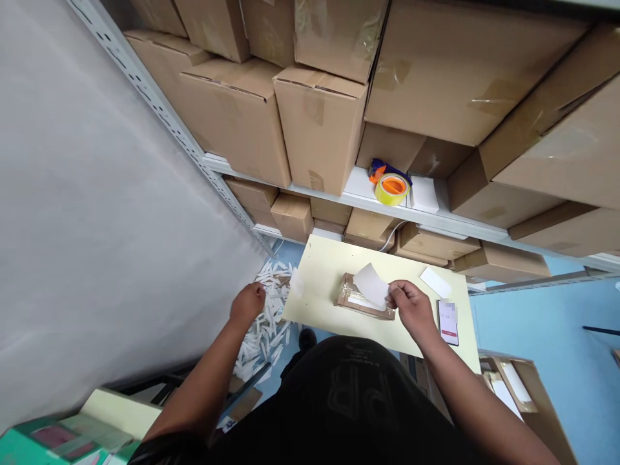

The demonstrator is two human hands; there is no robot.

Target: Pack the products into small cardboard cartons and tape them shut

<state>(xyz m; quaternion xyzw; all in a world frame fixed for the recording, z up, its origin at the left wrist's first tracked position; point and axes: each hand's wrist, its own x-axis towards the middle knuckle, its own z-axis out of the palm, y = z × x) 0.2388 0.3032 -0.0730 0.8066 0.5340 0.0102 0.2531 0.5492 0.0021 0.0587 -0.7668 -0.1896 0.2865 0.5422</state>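
Note:
Between the fingertips of my right hand (411, 309) is a white paper label (372, 285), slightly curled, pinched at its right edge. It hangs over a small cardboard box (345, 292) on the pale yellow table, covering part of the box's top. Clear tape shines on this box, and a white patch shows on it below the label. My left hand (248, 303) is closed in a fist beyond the table's left edge, above a heap of white paper strips (268, 329) on the floor. Whatever it may hold is hidden.
On the table (320, 258) lie a phone (448, 323) and a white stack of paper (435, 281). A shelf with cartons (320, 129) stands behind, bearing a yellow tape roll (387, 195) and a blue-orange tape dispenser (376, 170). An open carton (542, 413) holds packed boxes at lower right.

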